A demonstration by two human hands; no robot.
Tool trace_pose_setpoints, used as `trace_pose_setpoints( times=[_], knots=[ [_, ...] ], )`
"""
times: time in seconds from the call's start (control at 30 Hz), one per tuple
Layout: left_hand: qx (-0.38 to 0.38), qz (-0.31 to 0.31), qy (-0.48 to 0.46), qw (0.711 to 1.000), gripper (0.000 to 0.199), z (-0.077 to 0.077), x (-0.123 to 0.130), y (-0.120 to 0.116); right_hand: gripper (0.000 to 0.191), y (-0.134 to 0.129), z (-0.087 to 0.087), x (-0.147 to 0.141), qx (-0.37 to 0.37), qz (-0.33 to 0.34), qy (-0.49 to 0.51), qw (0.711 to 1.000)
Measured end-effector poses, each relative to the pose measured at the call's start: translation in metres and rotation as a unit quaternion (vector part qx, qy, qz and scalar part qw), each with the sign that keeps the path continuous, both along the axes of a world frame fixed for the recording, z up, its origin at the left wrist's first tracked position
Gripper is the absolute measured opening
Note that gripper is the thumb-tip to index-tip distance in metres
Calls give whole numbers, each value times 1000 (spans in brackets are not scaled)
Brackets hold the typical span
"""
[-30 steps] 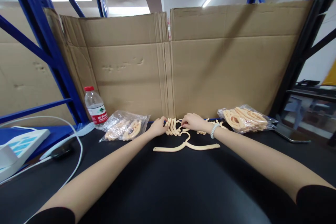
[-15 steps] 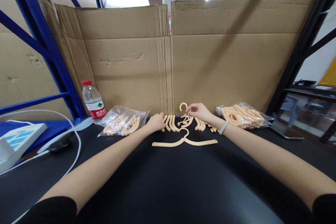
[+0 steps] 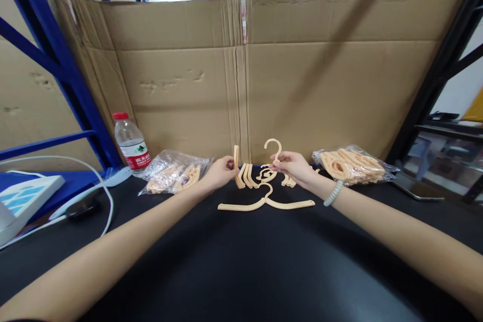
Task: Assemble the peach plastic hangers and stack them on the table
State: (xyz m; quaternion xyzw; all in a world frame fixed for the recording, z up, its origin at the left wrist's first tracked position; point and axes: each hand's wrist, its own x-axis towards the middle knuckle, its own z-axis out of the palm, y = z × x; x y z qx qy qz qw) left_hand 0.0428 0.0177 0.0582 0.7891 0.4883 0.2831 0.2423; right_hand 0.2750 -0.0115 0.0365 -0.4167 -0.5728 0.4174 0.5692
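Observation:
Pinched upright in my left hand (image 3: pixel 221 172) is a beige hanger arm (image 3: pixel 236 157), lifted off the table. My right hand (image 3: pixel 292 167) is closed on the lower end of a beige hanger hook (image 3: pixel 278 146), its curve pointing up. Between the hands lie a row of loose hanger arms (image 3: pixel 248 175) and some loose hooks (image 3: pixel 267 175). More arms (image 3: pixel 289 181) lie below my right hand, partly hidden by it. Nearer to me, a whole hanger (image 3: pixel 266 203) with its hook and both arms joined lies flat on the black table.
Clear plastic bags of hanger parts stand at left (image 3: pixel 175 171) and right (image 3: pixel 352 163). A water bottle (image 3: pixel 132 145) with a red cap is behind the left bag. White cables (image 3: pixel 109 196) and a power strip (image 3: pixel 33 201) lie far left. Cardboard (image 3: pixel 181 95) walls the back.
My left hand has raised a hanger arm from the left end of the row. My right hand has moved slightly right and nearer, bringing the hook with it. The view has shifted slightly.

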Motion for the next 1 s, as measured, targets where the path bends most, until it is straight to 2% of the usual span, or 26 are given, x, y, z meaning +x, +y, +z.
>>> trace_pose_setpoints(
  times=[0.07,0.17,0.23,0.3,0.4,0.53,0.8,1.0],
  knots=[
    [-10,-46,-60,997,13,-5,3,-25,26,-16,-3,-3,-18,26,16,999],
    [-18,-95,-140,985,13,-21,7,-61,31,-42,-9,-11,-42,61,33,997],
    [-52,-155,-258,952,17,-33,8,-78,28,-58,-14,-16,-61,83,51,993],
    [-80,-174,-294,936,19,-43,7,-89,24,-71,-21,-19,-67,101,73,990],
    [-96,-161,-321,928,18,-51,5,-94,18,-82,-30,-22,-64,123,101,985],
    [-84,-149,-337,926,21,-52,1,-95,12,-86,-37,-24,-90,152,124,976],
    [55,-116,-273,954,16,-51,-2,-103,9,-91,-31,-23,-143,231,176,946],
    [65,-99,-256,960,12,-53,-3,-104,9,-92,-29,-22,-160,256,179,936]
  ],
)
